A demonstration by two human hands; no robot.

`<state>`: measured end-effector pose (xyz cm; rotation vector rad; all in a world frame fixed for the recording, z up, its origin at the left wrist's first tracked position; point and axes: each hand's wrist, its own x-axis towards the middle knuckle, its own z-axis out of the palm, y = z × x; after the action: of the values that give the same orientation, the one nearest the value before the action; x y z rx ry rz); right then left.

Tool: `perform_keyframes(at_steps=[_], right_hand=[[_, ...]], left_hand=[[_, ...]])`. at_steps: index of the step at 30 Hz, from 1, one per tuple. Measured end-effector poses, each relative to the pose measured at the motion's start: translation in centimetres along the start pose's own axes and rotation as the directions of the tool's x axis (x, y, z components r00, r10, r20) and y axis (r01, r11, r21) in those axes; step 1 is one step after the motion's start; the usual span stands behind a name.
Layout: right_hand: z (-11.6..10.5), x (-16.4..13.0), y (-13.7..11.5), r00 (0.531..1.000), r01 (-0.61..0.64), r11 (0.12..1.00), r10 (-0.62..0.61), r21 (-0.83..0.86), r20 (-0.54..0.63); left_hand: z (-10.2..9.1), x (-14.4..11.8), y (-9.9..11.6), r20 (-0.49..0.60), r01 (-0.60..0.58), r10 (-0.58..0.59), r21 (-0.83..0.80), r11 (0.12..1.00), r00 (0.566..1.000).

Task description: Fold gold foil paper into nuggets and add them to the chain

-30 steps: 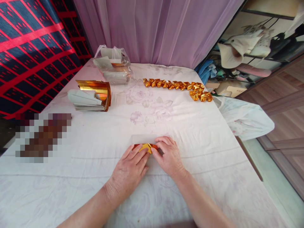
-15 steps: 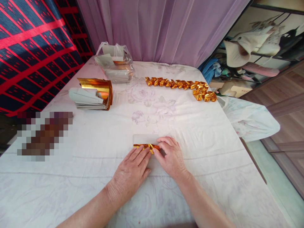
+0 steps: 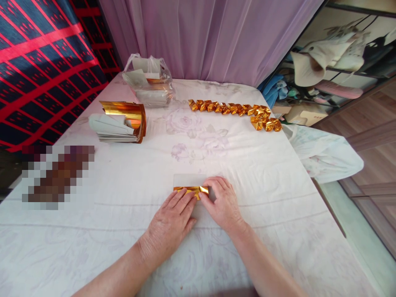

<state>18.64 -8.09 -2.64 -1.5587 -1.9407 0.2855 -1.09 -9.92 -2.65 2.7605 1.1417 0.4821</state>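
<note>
In front of me lies a sheet of grey-backed gold foil paper (image 3: pixel 190 180), with a shiny gold folded band (image 3: pixel 202 190) across it. My left hand (image 3: pixel 173 218) rests flat on the band, fingers stretched out and side by side, covering much of its left and middle. At the right end, my right hand (image 3: pixel 223 202) has its thumb on the gold band and its other fingers curled behind the paper's right side. Its grip is closed on the paper; the fingertips are partly hidden.
Folded gold paper pieces (image 3: pixel 229 108) form a row at the back right. A stack of gold-and-grey paper sheets (image 3: pixel 123 123) stands bent at the left, a plastic bag (image 3: pixel 150 80) of more paper behind it. A blurred-out patch (image 3: pixel 58 177) covers something at the table's left edge.
The gold band looks flatter and smoother at its right end under my right thumb. Both hands have stayed in nearly the same place.
</note>
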Motion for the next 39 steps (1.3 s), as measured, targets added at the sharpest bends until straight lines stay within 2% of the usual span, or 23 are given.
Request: perform_keyframes(at_steps=[12, 21, 26, 34, 39], right_hand=[[-0.4, -0.1, 0.5, 0.997, 0.078, 0.996, -0.078, 0.034, 0.016], [-0.4, -0.1, -0.2, 0.998, 0.01, 0.999, -0.007, -0.043, 0.069], [-0.8, -0.1, 0.3, 0.994, 0.0, 0.998, 0.007, -0.067, 0.11], [-1.7, 0.0, 1.9, 0.976, -0.002, 1.0, 0.006, -0.019, 0.217], [-1.9, 0.1, 2.1, 0.971, -0.007, 1.0, 0.005, 0.008, 0.241]], left_hand=[[-0.2, 0.2, 0.0, 0.008, -0.001, 0.0, 0.018, 1.0, 1.0], [-0.2, 0.3, 0.2, -0.016, 0.008, -0.008, 0.026, 1.0, 1.0], [-0.3, 0.3, 0.1, -0.007, -0.006, 0.006, 0.038, 0.999, 1.0], [-0.5, 0.4, -0.1, 0.003, -0.011, 0.011, 0.036, 0.999, 1.0], [-0.7, 0.7, -0.1, 0.038, -0.007, 0.006, 0.025, 1.0, 0.999]])
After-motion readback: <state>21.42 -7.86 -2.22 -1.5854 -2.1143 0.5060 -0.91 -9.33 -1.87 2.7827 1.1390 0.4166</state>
